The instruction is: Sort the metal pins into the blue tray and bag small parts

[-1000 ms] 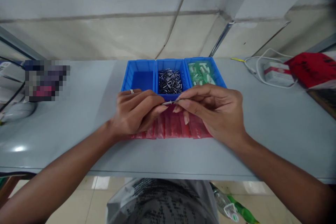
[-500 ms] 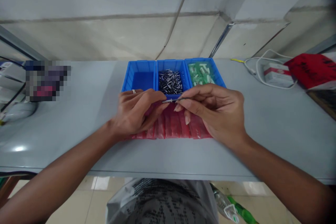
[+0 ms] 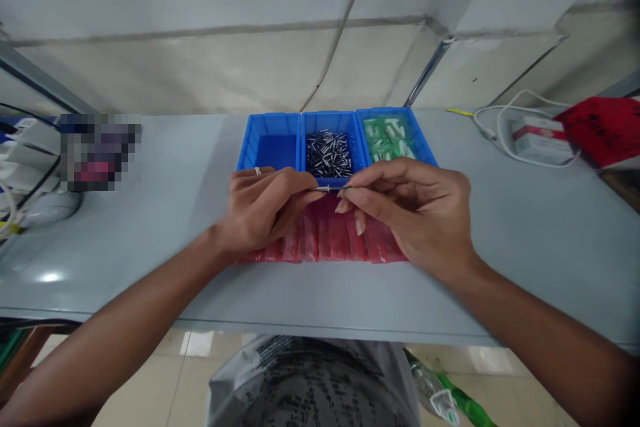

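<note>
My left hand (image 3: 270, 207), with a ring on one finger, is closed in a pinch on the pale end of a thin rod-like piece (image 3: 328, 188). My right hand (image 3: 420, 210) pinches the dark end of the same piece, its other fingers curled loosely. A small raised collar shows on the piece between the two hands; its exact kind is too small to make out. Below and behind the hands lie red plastic bags (image 3: 330, 233) in a row. Just beyond is a blue bin (image 3: 331, 119) full of small black and silver pins.
Left of the pin bin stands a blue bin (image 3: 275, 123) with its floor showing. On the right another blue bin (image 3: 419, 137) holds green bags with white pieces. A white cable (image 3: 500, 130), a small box (image 3: 543, 140) and a red cloth-like item (image 3: 603, 130) lie farther right.
The whole view has shifted slightly to the left, so things appear a little farther right. Both hands keep their pinch on the thin piece, with little visible movement.
</note>
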Available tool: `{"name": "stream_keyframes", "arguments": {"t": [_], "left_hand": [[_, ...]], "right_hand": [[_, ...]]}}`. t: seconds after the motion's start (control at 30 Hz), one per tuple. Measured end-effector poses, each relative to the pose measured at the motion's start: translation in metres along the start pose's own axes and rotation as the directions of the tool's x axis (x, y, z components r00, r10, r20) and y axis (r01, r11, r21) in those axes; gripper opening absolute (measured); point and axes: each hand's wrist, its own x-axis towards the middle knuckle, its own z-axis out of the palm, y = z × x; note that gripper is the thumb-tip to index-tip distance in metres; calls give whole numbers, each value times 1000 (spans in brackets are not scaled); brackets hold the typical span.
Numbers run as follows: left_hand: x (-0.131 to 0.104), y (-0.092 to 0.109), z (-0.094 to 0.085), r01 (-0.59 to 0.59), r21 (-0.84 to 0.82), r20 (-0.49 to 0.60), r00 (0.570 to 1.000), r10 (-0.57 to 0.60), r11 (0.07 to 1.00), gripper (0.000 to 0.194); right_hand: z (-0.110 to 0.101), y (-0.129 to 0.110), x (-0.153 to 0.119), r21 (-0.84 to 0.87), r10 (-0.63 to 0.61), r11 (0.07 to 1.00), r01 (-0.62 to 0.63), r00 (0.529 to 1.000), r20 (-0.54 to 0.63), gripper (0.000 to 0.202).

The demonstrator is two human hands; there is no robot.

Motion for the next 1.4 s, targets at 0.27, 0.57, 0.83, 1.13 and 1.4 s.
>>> {"name": "stream_keyframes", "arguments": {"t": [0.27, 0.57, 0.83, 1.13, 1.4], "left_hand": [[2, 0, -2, 50, -60, -8, 999, -51, 997, 24], [2, 0, 0, 6, -34, 12, 1000, -5, 999, 32], [2, 1, -1, 4, -6, 25, 1000, -4, 1000, 35], [2, -1, -1, -34, 22, 59, 998, 33, 999, 29], [1, 0, -2, -52, 6, 110, 993, 51, 999, 11]], "right_hand": [[-6, 10, 12, 56, -16, 998, 23, 993, -116, 27], [-30, 5, 10, -781, -143, 96, 617, 785, 602, 24], [-17, 16, 5, -717, -20, -158, 679, 724, 690, 21], [-22, 13, 5, -744, -138, 143, 653, 758, 638, 25], [-18, 4, 11, -660, -272, 520, 542, 838, 473, 17]]}}
